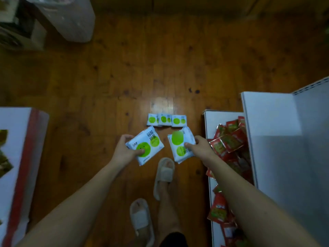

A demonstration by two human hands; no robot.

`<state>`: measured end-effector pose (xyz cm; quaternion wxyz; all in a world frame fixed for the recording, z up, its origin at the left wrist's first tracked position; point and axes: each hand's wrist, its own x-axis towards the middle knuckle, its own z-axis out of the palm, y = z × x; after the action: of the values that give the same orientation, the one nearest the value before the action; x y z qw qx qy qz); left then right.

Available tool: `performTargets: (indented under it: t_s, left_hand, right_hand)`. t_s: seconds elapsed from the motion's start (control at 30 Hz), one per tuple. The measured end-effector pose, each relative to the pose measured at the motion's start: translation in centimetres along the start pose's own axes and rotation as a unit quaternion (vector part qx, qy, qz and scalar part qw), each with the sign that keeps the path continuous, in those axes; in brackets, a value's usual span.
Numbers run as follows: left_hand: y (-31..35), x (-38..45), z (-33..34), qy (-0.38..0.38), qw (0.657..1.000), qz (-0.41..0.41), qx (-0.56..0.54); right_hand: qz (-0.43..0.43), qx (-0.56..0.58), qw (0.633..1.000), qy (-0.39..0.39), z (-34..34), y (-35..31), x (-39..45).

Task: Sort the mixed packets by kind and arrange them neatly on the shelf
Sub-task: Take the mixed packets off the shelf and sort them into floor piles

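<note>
While gripped, left hand [124, 150] and right hand [199, 146] packets [145, 145] apart over floor [106, 77].

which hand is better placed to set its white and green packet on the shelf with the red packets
Right. The right hand holds its white and green packet just beside the shelf of red packets; the left hand is farther across the floor.

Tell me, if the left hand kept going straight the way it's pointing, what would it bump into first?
Probably the row of small packets on the floor. The left hand, holding a white-and-green packet, points up the picture towards them, though depth is unclear.
</note>
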<state>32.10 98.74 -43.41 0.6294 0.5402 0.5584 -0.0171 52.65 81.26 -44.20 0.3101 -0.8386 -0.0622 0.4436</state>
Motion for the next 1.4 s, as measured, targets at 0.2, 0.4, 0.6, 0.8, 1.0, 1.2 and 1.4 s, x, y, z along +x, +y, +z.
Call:
performTargets:
  t_s: [0.2, 0.4, 0.6, 0.8, 1.0, 1.2, 1.4]
  left_hand:
    - [-8.7, 19.2, 6.3, 0.011, 0.999, -0.032, 0.033]
    - [-18.3, 34.7, 12.7, 0.002, 0.997, -0.030, 0.070]
    - [-23.5, 43.8, 15.1, -0.003, 0.992, -0.033, 0.125]
    - [-22.1, 42.3, 13.1, 0.014, 0.970, 0.012, 0.244]
    - [-10.4, 31.3, 10.8, -0.048, 0.941, 0.041, 0.333]
    - [6.3, 12.4, 7.7, -0.098, 0.913, 0.067, 0.390]
    - [19.0, -2.3, 4.9, -0.116, 0.869, 0.190, 0.442]
  right_hand:
    - [-0.024, -0.170, 0.982, -0.083, 4.9, 7.9, 20.1]
    - [-0.031, -0.368, 0.921, -0.126, 11.9, 14.3, 36.7]
    - [-0.036, -0.360, 0.931, -0.054, 16.2, 18.9, 44.5]
    - [-0.089, -0.263, 0.958, 0.068, 14.9, 18.1, 41.6]
    - [-0.076, -0.180, 0.980, 0.027, 9.1, 11.0, 30.0]
    - [-0.011, -0.029, 0.999, -0.015, -0.4, -1.9, 11.3]
    - [-0.069, -0.017, 0.996, 0.060, -7.5, -11.4, -4.6]
